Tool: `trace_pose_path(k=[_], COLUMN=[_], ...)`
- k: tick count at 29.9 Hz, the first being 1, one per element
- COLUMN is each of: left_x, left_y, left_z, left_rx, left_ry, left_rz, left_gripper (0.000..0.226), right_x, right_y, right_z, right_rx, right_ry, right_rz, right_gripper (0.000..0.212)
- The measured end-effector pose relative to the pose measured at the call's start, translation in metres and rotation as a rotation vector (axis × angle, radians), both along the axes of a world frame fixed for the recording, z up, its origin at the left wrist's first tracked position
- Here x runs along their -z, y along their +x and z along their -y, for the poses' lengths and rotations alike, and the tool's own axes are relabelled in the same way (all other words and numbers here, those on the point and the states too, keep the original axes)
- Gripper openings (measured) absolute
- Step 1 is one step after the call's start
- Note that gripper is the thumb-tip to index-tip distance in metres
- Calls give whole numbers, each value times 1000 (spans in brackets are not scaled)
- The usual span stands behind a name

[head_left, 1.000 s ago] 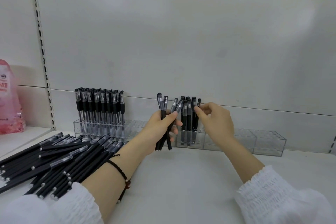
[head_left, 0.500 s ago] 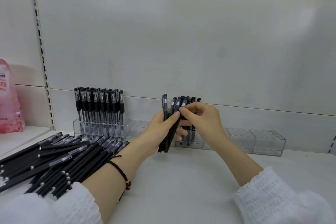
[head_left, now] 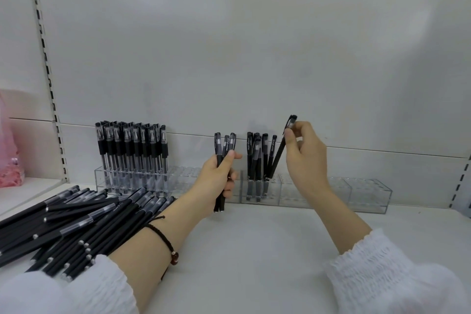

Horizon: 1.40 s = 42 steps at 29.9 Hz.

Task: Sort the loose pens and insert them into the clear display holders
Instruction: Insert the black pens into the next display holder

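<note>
My left hand (head_left: 219, 178) grips a small upright bundle of three black pens (head_left: 224, 146) in front of the holders. My right hand (head_left: 304, 153) pinches the cap end of a single black pen (head_left: 279, 155), tilted, its lower tip at the top of the middle clear holder (head_left: 293, 194). Several black pens (head_left: 258, 158) stand in that holder's left part. The left clear holder (head_left: 183, 178) carries a full row of clear-barrelled black pens (head_left: 132, 150). A heap of loose black pens (head_left: 76, 219) lies on the shelf at the left.
A further clear holder (head_left: 369, 195) with no pens sits at the right end of the row. A pink packet (head_left: 10, 150) stands on the neighbouring shelf at far left. The white back panel (head_left: 254, 58) rises right behind the holders.
My right hand took one pen from the bundle in my left hand and carried it right and up, over the middle holder. The left hand keeps fewer pens.
</note>
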<state>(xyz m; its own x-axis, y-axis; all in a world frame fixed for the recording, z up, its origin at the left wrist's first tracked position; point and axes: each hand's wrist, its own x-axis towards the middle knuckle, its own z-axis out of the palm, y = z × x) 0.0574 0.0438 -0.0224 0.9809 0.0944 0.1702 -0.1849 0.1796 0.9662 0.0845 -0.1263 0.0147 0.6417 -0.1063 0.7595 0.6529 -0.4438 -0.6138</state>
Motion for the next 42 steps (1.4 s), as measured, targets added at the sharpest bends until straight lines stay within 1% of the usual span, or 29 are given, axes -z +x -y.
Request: trace_pose_path(k=[3, 5, 8, 10, 13, 15, 16, 18, 19, 21, 23, 25, 29, 32, 34, 36, 37, 39, 42], left_x=[-3, -4, -7, -8, -8, -7, -6, -4, -4, -3, -2, -1, -2, -2, -2, -1, 0, 2, 2], left_y=[-1, 0, 1, 0, -2, -4, -4, -5, -5, -6, -6, -7, -6, -7, -7, -7, -6, -5, -3], left_z=[0, -1, -1, -1, 1, 2, 3, 4, 4, 5, 7, 7, 6, 7, 6, 5, 4, 3, 3], left_rx=[9, 7, 9, 38, 94, 109, 115, 134, 148, 179, 206, 221, 228, 223, 200, 166, 147, 121, 99], left_ry=[-58, -109, -169, -183, -147, -60, -9, 57, 67, 62, 57, 50, 46, 58, 80, 110, 136, 186, 204], left_rz=[-39, -72, -98, -82, -7, 48, 73, 111, 119, 114, 92, 75, 78, 95, 75, 38, 32, 41, 20], left_gripper=[25, 24, 15, 11, 16, 19, 21, 24, 25, 26, 23, 22, 23, 26, 28, 26, 25, 25, 24], right_x=[4, 8, 15, 17, 15, 13, 12, 9, 7, 6, 6, 7, 4, -2, -9, -16, -18, -18, -13], right_y=[3, 6, 9, 9, 7, 4, 3, 0, -2, -7, -9, -10, -10, -11, -8, -5, -3, 1, 5], right_z=[-1, 0, -1, -2, -3, -2, -2, -3, -4, -8, -12, -15, -14, -13, -9, 0, 5, 14, 20], right_rx=[6, 19, 15, 9, 127, 198, 192, 68, -23, -167, -225, -233, -317, -375, -392, -367, -321, -186, 6], right_ry=[-74, -148, -291, -327, -335, -281, -229, -125, -93, -95, -144, -145, -23, 58, 226, 433, 495, 516, 436], right_rz=[11, 1, -120, -194, -197, -171, -148, -107, -96, -99, -110, -132, -220, -280, -296, -286, -268, -206, -77], right_gripper=[10, 6, 9, 14, 23, 26, 27, 29, 31, 31, 28, 23, 10, 8, 10, 10, 9, 8, 11])
